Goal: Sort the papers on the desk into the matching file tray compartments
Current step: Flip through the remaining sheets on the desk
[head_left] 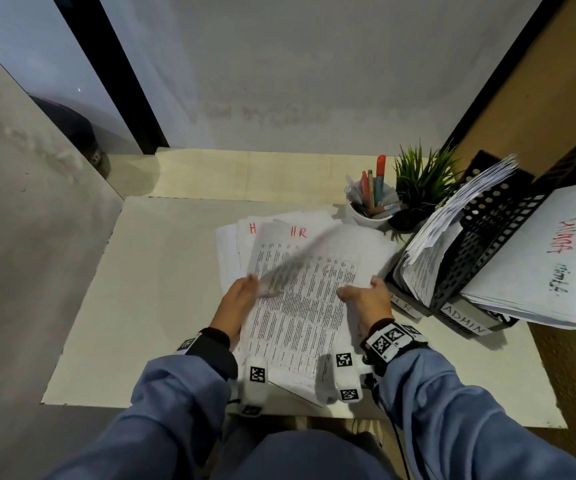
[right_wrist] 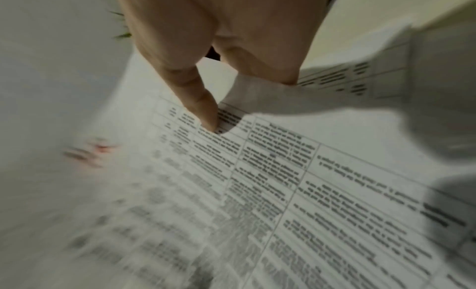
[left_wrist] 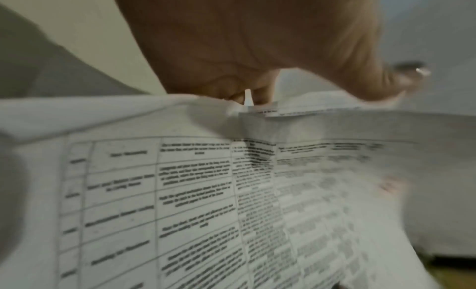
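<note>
I hold a printed stack of papers (head_left: 300, 313) (left_wrist: 180, 191) (right_wrist: 283, 191) above the desk's near middle. My left hand (head_left: 248, 287) (left_wrist: 244, 49) grips its left edge, fingers curled behind it. My right hand (head_left: 359, 288) (right_wrist: 231, 69) pinches the right edge, with the thumb (right_wrist: 203, 110) pressed on the print. One sheet (head_left: 297, 258) rises from the left fingertips, blurred. Beneath lie more papers (head_left: 241, 244) marked HR in red. The black mesh file tray (head_left: 473, 244) stands at the right, with labels HR (head_left: 406, 306) and ADMIN (head_left: 463, 322) and papers in both compartments.
A white cup of pens (head_left: 371, 206) and a small green plant (head_left: 421, 181) stand behind the papers, left of the tray. The pale desk (head_left: 162, 289) shows bare to the left of my hands. Grey walls close in at the left and back.
</note>
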The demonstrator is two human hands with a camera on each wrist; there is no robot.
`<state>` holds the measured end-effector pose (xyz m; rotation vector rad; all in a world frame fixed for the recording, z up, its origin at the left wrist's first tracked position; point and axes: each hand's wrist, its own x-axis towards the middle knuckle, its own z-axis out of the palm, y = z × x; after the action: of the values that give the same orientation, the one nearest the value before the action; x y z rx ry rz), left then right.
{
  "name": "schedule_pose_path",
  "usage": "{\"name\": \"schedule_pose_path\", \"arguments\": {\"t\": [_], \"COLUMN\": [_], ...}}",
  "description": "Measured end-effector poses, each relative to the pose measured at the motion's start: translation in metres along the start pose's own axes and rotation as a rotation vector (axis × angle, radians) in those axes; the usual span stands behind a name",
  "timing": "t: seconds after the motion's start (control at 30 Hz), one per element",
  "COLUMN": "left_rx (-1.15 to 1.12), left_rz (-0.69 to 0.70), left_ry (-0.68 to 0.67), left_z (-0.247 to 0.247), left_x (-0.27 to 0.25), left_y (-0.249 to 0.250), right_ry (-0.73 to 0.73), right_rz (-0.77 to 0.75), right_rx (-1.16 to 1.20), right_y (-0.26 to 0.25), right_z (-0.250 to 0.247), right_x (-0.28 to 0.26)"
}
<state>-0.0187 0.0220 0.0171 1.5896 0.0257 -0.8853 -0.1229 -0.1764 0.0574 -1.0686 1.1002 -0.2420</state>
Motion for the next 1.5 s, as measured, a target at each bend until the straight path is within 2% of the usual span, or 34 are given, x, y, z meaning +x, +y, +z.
{"name": "schedule_pose_path", "arguments": {"t": [0.03,0.1,0.2,0.3,0.37,0.4,0.5,0.6,0.7,0.8,0.87,0.9,0.93,0.97,1.03,1.07,1.13,1.27,1.5], "left_rx": [0.053,0.142,0.163,0.125,0.161,0.188,0.309,0.255,0.186,0.253,0.322,0.354,0.403,0.470,0.596,0.642,0.718,0.856,1.039], "left_rz": [0.082,0.216,0.438,0.560,0.570,0.534,0.361,0.256,0.371,0.525,0.603,0.627,0.650,0.673,0.714,0.716,0.711,0.754,0.805], "left_ry": [-0.005,0.072,0.272,0.319,0.327,0.325,0.270,0.269,0.289,0.282,0.250,0.227,0.208,0.193,0.167,0.151,0.104,0.035,-0.046], "left_z": [0.004,0.014,0.019,0.023,0.026,0.028,0.029,0.028,0.032,0.040,0.047,0.051,0.056,0.062,0.078,0.087,0.105,0.143,0.205], "left_x": [-0.004,-0.012,-0.011,-0.011,-0.011,-0.010,-0.002,-0.001,-0.009,-0.015,-0.019,-0.020,-0.021,-0.021,-0.019,-0.018,-0.016,-0.014,-0.006], "left_y": [0.007,0.023,0.046,0.061,0.059,0.053,0.025,0.018,0.048,0.093,0.126,0.141,0.156,0.169,0.190,0.198,0.211,0.234,0.244], "right_ry": [-0.042,-0.098,-0.091,-0.093,-0.093,-0.090,-0.055,-0.055,-0.039,0.001,0.212,0.367,0.498,0.552,0.482,0.420,0.340,0.350,0.314], "right_rz": [-0.023,-0.099,-0.314,-0.523,-0.583,-0.565,-0.401,-0.304,-0.420,-0.660,-0.790,-0.789,-0.699,-0.534,-0.211,-0.129,-0.151,-0.295,-0.471], "right_rx": [0.000,-0.042,-0.109,-0.067,-0.033,-0.048,-0.138,-0.133,-0.173,-0.215,-0.274,-0.365,-0.492,-0.596,-0.646,-0.617,-0.536,-0.494,-0.577], "right_y": [-0.006,-0.018,-0.041,-0.061,-0.061,-0.055,-0.028,-0.020,-0.049,-0.089,-0.115,-0.125,-0.133,-0.136,-0.135,-0.132,-0.127,-0.128,-0.156], "right_z": [0.003,0.010,0.014,0.014,0.012,0.012,0.013,0.010,0.002,-0.012,-0.024,-0.031,-0.041,-0.049,-0.063,-0.067,-0.077,-0.094,-0.115], "right_x": [-0.003,-0.009,-0.013,-0.023,-0.026,-0.026,-0.021,-0.018,-0.020,-0.026,-0.022,-0.015,-0.001,0.015,0.040,0.049,0.054,0.050,0.032]}}
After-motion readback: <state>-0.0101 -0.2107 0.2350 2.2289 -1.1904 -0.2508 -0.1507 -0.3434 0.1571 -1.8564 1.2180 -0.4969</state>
